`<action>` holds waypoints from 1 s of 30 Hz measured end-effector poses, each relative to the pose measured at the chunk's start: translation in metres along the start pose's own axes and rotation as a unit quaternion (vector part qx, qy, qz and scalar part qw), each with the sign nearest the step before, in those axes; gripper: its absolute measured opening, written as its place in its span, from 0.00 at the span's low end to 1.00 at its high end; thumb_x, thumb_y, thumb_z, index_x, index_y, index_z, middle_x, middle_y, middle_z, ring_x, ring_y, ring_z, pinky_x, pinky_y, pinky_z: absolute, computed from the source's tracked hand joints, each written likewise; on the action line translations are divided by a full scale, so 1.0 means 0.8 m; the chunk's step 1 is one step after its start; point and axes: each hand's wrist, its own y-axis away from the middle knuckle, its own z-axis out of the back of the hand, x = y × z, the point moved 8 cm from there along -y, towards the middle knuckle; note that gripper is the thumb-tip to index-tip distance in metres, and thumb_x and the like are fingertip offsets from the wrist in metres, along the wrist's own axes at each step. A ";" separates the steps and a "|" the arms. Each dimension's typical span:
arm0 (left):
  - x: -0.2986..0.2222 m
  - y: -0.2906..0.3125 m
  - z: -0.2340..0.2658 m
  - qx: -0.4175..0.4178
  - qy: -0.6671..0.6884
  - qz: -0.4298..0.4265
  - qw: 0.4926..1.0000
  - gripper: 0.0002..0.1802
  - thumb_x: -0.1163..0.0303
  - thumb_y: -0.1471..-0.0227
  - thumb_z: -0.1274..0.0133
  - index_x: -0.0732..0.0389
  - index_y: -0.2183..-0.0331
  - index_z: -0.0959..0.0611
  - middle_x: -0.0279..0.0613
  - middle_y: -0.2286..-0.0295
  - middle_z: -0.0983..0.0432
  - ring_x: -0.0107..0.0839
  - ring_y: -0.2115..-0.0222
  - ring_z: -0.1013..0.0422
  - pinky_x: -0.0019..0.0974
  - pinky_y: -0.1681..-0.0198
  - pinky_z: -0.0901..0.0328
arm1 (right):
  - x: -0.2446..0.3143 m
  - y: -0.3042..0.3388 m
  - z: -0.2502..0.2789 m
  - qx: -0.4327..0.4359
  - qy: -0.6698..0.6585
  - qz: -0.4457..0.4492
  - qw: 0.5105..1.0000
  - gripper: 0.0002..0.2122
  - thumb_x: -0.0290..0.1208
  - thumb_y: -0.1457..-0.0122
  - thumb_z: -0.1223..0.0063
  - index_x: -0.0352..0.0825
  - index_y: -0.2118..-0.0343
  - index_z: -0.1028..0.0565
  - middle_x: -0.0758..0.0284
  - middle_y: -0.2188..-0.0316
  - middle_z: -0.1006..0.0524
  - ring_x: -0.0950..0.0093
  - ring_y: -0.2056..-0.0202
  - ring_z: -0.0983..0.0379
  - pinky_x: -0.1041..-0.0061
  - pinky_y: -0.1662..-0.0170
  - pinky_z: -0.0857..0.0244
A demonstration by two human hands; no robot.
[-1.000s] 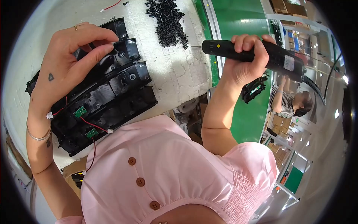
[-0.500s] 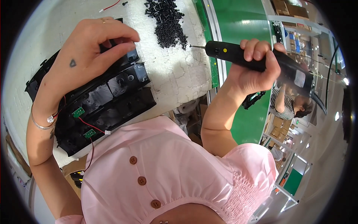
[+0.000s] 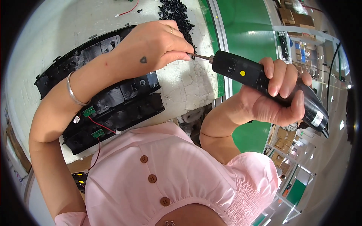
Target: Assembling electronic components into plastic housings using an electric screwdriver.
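1. The screwdriver (image 3: 249, 77) is gripped in the right hand (image 3: 281, 90), fingers wrapped around its black body; it is held past the right edge of the desk (image 3: 188, 84), with its bit (image 3: 201, 57) pointed in over that edge.
2. The left hand (image 3: 188, 52) is closed to a narrow pinch, thumb and forefinger brought to the bit's tip; whether a screw is held between them cannot be told.
3. The screws (image 3: 177, 13) are heaped near the desk's far right corner, partly hidden by the left hand.
4. Black housings (image 3: 124, 94) are laid side by side from the desk's left part to its near edge, partly covered by the left forearm.
5. Two green boards (image 3: 89, 111) with red wires are seen at the left ends of the nearer housings.
6. A loose screw (image 3: 140, 11) is left toward the far edge, beside a red wire (image 3: 130, 10).
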 end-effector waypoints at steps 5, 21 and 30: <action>-0.005 0.008 0.021 -0.024 -0.016 0.057 0.998 0.07 0.69 0.61 0.39 0.61 0.75 0.17 0.38 0.79 0.24 0.33 0.74 0.30 0.33 0.72 0.35 | 0.000 -0.005 -0.022 -0.021 0.031 -0.010 0.999 0.11 0.30 0.53 0.50 0.36 0.65 0.28 0.76 0.84 0.35 0.83 0.82 0.41 0.78 0.68 0.44; -0.031 0.036 0.051 -0.062 -0.047 0.043 0.996 0.06 0.70 0.61 0.39 0.60 0.75 0.18 0.36 0.81 0.26 0.32 0.76 0.30 0.32 0.74 0.36 | -0.002 -0.004 -0.084 0.060 0.023 -0.006 0.998 0.11 0.31 0.56 0.47 0.37 0.66 0.29 0.78 0.85 0.33 0.85 0.83 0.37 0.82 0.69 0.41; -0.021 0.082 0.101 -0.070 -0.046 0.153 0.985 0.05 0.76 0.62 0.40 0.63 0.76 0.19 0.37 0.80 0.25 0.31 0.77 0.31 0.31 0.76 0.37 | -0.033 -0.002 -0.123 0.054 -0.010 -0.011 0.998 0.11 0.30 0.57 0.47 0.37 0.67 0.28 0.79 0.85 0.32 0.86 0.84 0.38 0.83 0.72 0.43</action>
